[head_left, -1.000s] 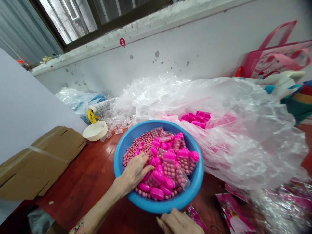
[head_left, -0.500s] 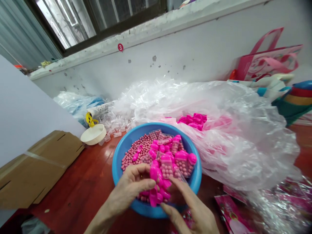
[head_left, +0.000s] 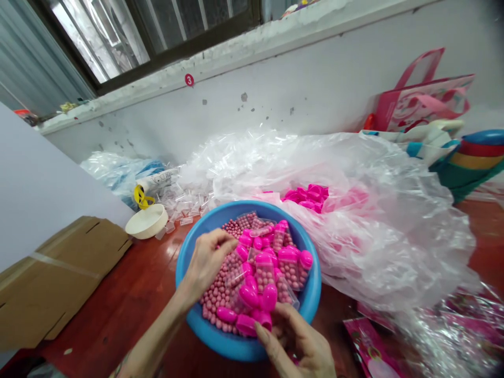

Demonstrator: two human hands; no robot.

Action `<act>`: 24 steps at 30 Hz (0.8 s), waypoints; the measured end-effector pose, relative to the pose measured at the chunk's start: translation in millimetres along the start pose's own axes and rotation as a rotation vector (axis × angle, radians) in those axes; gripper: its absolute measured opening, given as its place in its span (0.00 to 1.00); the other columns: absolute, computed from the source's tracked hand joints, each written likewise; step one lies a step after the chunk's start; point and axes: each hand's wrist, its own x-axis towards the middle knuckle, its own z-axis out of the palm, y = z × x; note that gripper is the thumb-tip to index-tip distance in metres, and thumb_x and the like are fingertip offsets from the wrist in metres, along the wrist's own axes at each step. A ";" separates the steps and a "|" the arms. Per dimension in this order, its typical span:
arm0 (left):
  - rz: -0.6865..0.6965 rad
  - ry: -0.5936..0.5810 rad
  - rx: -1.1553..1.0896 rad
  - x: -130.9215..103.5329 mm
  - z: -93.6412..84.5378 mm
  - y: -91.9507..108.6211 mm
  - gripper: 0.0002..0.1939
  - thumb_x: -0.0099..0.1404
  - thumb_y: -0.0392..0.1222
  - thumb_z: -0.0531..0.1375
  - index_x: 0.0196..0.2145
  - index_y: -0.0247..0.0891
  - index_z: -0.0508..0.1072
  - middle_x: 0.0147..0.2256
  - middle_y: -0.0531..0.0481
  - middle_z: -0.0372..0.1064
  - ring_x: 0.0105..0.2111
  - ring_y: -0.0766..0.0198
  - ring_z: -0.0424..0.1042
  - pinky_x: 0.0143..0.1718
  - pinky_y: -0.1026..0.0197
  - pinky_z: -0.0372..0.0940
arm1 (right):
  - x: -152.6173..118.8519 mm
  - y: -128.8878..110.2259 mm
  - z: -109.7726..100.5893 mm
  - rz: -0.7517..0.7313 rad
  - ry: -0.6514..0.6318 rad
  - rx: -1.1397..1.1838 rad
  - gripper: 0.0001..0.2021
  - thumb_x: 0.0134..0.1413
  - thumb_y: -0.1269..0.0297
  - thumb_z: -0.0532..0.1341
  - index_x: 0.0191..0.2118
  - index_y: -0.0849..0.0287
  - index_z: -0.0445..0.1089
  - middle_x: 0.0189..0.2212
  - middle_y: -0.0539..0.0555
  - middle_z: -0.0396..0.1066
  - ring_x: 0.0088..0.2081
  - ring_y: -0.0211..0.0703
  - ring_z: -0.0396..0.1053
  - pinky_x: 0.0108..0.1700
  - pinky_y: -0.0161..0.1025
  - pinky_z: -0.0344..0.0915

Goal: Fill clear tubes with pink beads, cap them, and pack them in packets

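Pink cap (head_left: 269,298), held at 5 o'clock within the blue basin (head_left: 308,310), its rounded end uppermost; thumb and index finger of the right hand (head_left: 301,344) pinch it. At 10 o'clock the left hand (head_left: 207,260) reaches over the pile, fingertips drawn near one another (whether anything lies between them cannot be told). Bead-filled tubes (head_left: 289,269) crowd 3 o'clock; loose beads (head_left: 214,302) occupy 8 o'clock. Likely faults: a fingertip-only pinch might let the cap slip among lookalikes; a sweeping left hand could set the heaped tubes sliding; a knock at the rim could spill beads. Beyond the rim: plastic bag (head_left: 378,231) at 2 o'clock, cream lid (head_left: 147,221) at 10, cardboard (head_left: 74,278) at 9.
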 end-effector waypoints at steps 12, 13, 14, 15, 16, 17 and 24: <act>-0.101 -0.076 0.440 108.9 66.5 -39.8 0.16 0.66 0.42 0.59 0.51 0.37 0.68 0.50 0.43 0.67 0.45 0.54 0.71 0.44 0.46 0.68 | -4.6 18.0 1.5 -0.103 0.093 0.011 0.09 0.46 0.63 0.68 0.35 0.58 0.74 0.19 0.45 0.63 0.15 0.29 0.59 0.17 0.25 0.61; -0.115 -0.072 0.444 109.3 66.0 -41.2 0.16 0.66 0.42 0.59 0.51 0.37 0.68 0.50 0.43 0.67 0.45 0.54 0.71 0.44 0.46 0.68 | -3.9 17.3 1.1 -0.116 0.088 -0.003 0.09 0.46 0.63 0.68 0.35 0.59 0.74 0.19 0.45 0.63 0.15 0.29 0.59 0.17 0.25 0.61; -0.130 -0.069 0.442 109.7 64.5 -42.8 0.16 0.66 0.42 0.59 0.51 0.37 0.68 0.50 0.43 0.67 0.45 0.54 0.71 0.43 0.46 0.68 | -3.3 16.6 0.8 -0.125 0.088 -0.012 0.09 0.46 0.63 0.68 0.34 0.59 0.74 0.19 0.45 0.63 0.15 0.30 0.59 0.17 0.25 0.61; -0.144 -0.066 0.436 110.1 62.7 -44.5 0.16 0.66 0.43 0.59 0.50 0.37 0.68 0.50 0.43 0.67 0.45 0.54 0.71 0.43 0.46 0.68 | -3.0 15.9 0.7 -0.128 0.092 -0.017 0.09 0.46 0.63 0.68 0.34 0.59 0.74 0.18 0.45 0.63 0.16 0.30 0.59 0.17 0.25 0.61; -0.159 -0.064 0.426 110.5 60.8 -46.1 0.16 0.66 0.43 0.58 0.50 0.37 0.68 0.50 0.43 0.67 0.45 0.54 0.71 0.43 0.46 0.68 | -2.8 15.1 0.9 -0.127 0.096 -0.013 0.09 0.46 0.63 0.68 0.34 0.59 0.74 0.18 0.45 0.63 0.16 0.30 0.59 0.17 0.25 0.61; -0.174 -0.063 0.410 110.9 59.1 -47.5 0.16 0.66 0.42 0.58 0.50 0.37 0.68 0.50 0.43 0.68 0.45 0.54 0.71 0.43 0.46 0.68 | -2.9 14.4 1.2 -0.119 0.100 -0.002 0.09 0.46 0.63 0.68 0.35 0.58 0.74 0.19 0.45 0.62 0.16 0.30 0.59 0.17 0.25 0.61; -0.246 -0.066 0.180 107.1 57.7 -49.3 0.15 0.65 0.43 0.59 0.48 0.35 0.70 0.48 0.45 0.69 0.42 0.54 0.72 0.40 0.49 0.70 | -4.6 7.8 4.9 0.041 0.097 0.144 0.08 0.44 0.63 0.69 0.32 0.56 0.74 0.18 0.43 0.60 0.16 0.28 0.56 0.18 0.24 0.57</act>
